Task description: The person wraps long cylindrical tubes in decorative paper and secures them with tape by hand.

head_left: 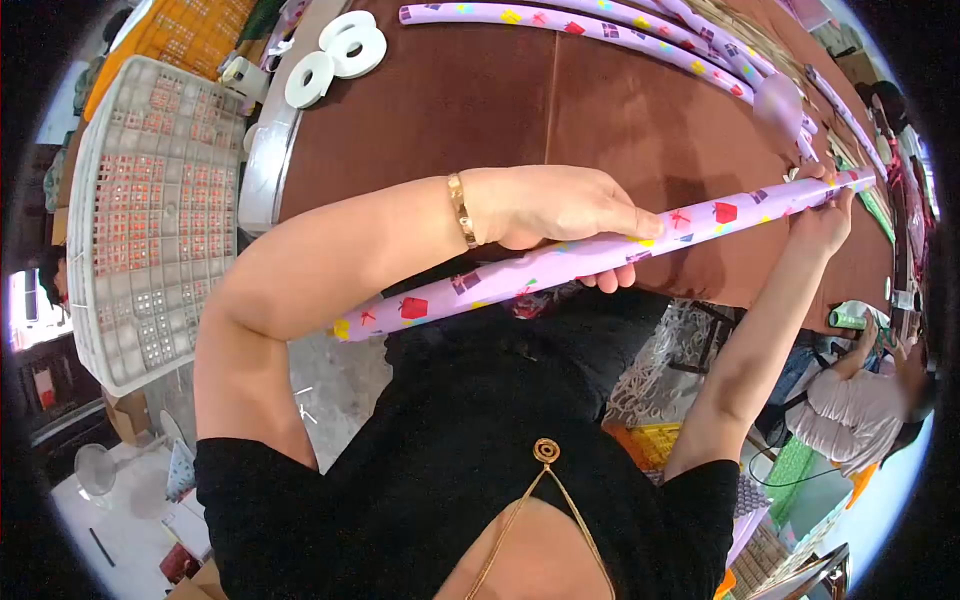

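Note:
A long pink roll of wrapping paper (490,280) printed with colourful gift boxes lies slantwise across my body, its right end higher in view. My left hand (560,210), with a gold bracelet (461,210) at the wrist, is wrapped round the middle of the roll. The thumb is on top and some fingertips show beneath. Near the far right end, my right hand (825,220) grips the same roll. The brown table (430,120) is just beyond it.
Several similar pink rolls (620,40) lie along the table's far side. White tape rolls (355,48) sit at its left corner. A white plastic crate (150,220) stands at the left. Another person (845,410) works at the lower right.

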The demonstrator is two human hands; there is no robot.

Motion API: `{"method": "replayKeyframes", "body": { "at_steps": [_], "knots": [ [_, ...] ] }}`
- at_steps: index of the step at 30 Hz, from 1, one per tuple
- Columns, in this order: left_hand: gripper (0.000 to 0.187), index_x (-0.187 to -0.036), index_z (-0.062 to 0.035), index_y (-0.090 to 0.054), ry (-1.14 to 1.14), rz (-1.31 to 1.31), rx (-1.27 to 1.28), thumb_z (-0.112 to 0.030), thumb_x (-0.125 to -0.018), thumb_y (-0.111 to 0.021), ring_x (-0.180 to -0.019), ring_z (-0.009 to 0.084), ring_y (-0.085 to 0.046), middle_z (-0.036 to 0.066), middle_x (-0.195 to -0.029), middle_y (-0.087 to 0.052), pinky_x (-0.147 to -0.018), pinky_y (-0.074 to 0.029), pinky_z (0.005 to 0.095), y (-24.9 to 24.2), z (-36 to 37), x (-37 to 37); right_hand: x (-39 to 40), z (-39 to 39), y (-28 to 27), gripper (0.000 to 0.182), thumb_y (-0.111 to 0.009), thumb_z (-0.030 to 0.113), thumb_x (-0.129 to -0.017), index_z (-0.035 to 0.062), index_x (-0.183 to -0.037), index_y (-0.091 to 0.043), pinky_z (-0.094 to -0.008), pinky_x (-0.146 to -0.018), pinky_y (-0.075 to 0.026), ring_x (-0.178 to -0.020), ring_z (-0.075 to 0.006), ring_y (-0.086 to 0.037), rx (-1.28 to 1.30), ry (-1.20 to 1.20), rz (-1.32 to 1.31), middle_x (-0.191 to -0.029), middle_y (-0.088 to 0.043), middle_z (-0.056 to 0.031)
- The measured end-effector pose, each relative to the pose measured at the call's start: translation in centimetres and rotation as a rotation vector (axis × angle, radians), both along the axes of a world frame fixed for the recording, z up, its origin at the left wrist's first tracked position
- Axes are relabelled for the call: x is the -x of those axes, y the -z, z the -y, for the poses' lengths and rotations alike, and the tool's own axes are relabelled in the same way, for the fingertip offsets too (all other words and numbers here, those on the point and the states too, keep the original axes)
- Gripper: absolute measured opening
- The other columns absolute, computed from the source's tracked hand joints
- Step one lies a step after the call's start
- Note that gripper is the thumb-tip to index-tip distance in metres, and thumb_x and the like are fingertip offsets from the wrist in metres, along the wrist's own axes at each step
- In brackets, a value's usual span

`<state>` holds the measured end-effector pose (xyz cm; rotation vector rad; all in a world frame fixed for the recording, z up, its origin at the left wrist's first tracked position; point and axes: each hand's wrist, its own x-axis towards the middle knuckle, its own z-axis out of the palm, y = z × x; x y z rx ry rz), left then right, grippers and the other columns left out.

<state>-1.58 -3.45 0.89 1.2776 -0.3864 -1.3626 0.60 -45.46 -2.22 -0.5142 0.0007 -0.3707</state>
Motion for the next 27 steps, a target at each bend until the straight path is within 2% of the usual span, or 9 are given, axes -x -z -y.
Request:
{"method": "replayKeyframes", "body": {
  "at_steps": [8, 11, 13, 15, 17, 19, 21, 23, 27],
  "knots": [
    [0.037, -0.12, 0.0042, -0.06, 0.032, -0.064, 0.039, -0.027, -0.099, -0.06, -0.076, 0.0167, -0.07, 0.014, -0.094, -0.071, -0.067, -0.058, 0.0286, 0.9, -1.7, 1.5, -0.6, 4.5, 0.2, 0.041, -0.042, 0.036, -0.104, -0.004, -0.106, -0.052, -0.0455, -0.077, -0.051, -0.08, -0.0334, -0.055, 0.058, 0.07, -0.119, -0.087, -0.055, -0.0163],
    [0.038, -0.12, 0.0046, -0.06, 0.017, -0.09, 0.028, -0.027, -0.099, -0.06, -0.077, 0.0167, -0.07, 0.014, -0.094, -0.071, -0.067, -0.058, 0.0283, 1.4, -3.2, 1.9, -1.1, 8.4, 1.2, 0.039, -0.037, 0.036, -0.105, 0.0017, -0.109, -0.055, -0.0484, -0.078, -0.052, -0.081, -0.0321, -0.056, 0.077, 0.178, -0.167, -0.089, -0.057, -0.0169],
    [0.038, -0.12, 0.0046, -0.06, 0.012, -0.118, 0.011, -0.026, -0.098, -0.061, -0.078, 0.0171, -0.07, 0.014, -0.096, -0.071, -0.068, -0.058, 0.0285, 1.8, -4.3, 1.9, -1.7, 8.8, 1.0, 0.041, -0.032, 0.036, -0.107, 0.0014, -0.098, -0.051, -0.0506, -0.078, -0.052, -0.078, -0.0339, -0.058, 0.269, 0.433, -0.338, -0.084, -0.055, -0.0173],
    [0.038, -0.12, 0.0044, -0.06, 0.057, -0.105, 0.021, -0.027, -0.098, -0.06, -0.079, 0.0177, -0.071, 0.014, -0.097, -0.071, -0.07, -0.058, 0.0293, 1.9, -5.4, 2.0, -2.4, 15.8, 3.0, 0.041, -0.03, 0.037, -0.107, 0.0018, -0.101, -0.051, -0.0509, -0.081, -0.052, -0.079, -0.0335, -0.058, 0.212, 0.342, -0.291, -0.086, -0.056, -0.0178],
    [0.035, -0.115, 0.0047, -0.062, 0.048, -0.1, 0.007, -0.025, -0.097, -0.059, -0.078, 0.017, -0.07, 0.015, -0.098, -0.072, -0.069, -0.058, 0.029, 1.9, -6.2, 2.2, -2.3, 21.2, 4.6, 0.038, -0.036, 0.034, -0.106, 0.0004, -0.107, -0.053, -0.0517, -0.083, -0.054, -0.085, -0.0343, -0.062, 0.201, 0.257, -0.29, -0.092, -0.061, -0.0188],
    [0.032, -0.109, 0.0051, -0.064, 0.041, -0.093, -0.005, -0.023, -0.096, -0.058, -0.077, 0.0163, -0.07, 0.015, -0.098, -0.072, -0.068, -0.058, 0.0288, 2.1, -7.0, 2.3, -2.7, 24.2, 5.5, 0.038, -0.04, 0.033, -0.105, -0.0012, -0.108, -0.056, -0.0532, -0.085, -0.055, -0.088, -0.0348, -0.064, 0.247, 0.407, -0.412, -0.095, -0.063, -0.019],
    [0.033, -0.109, 0.006, -0.065, 0.06, -0.102, 0.03, -0.024, -0.096, -0.058, -0.078, 0.0167, -0.071, 0.016, -0.099, -0.073, -0.069, -0.058, 0.0289, 2.6, -7.8, 2.5, -2.7, 28.4, 6.8, 0.04, -0.041, 0.034, -0.105, -0.0026, -0.107, -0.058, -0.0543, -0.087, -0.055, -0.088, -0.0349, -0.064, 0.248, 0.407, -0.374, -0.096, -0.065, -0.0192],
    [0.033, -0.108, 0.006, -0.065, 0.036, -0.1, 0.009, -0.024, -0.097, -0.058, -0.077, 0.0166, -0.071, 0.016, -0.099, -0.073, -0.069, -0.058, 0.0289, 2.3, -8.2, 2.4, -1.7, 27.5, 6.7, 0.047, -0.033, 0.037, -0.107, -0.0039, -0.11, -0.056, -0.0519, -0.084, -0.055, -0.087, -0.0349, -0.064, 0.245, 0.338, -0.393, -0.096, -0.064, -0.0204],
    [0.032, -0.106, 0.0052, -0.066, 0.046, -0.121, 0.029, -0.024, -0.097, -0.059, -0.078, 0.0157, -0.071, 0.015, -0.1, -0.073, -0.068, -0.058, 0.0282, 3.0, -8.1, 2.4, -2.2, 28.6, 7.2, 0.05, -0.031, 0.039, -0.107, -0.0055, -0.111, -0.054, -0.0501, -0.084, -0.055, -0.087, -0.0344, -0.064, 0.27, 0.394, -0.45, -0.095, -0.063, -0.0199]
  ]
}}
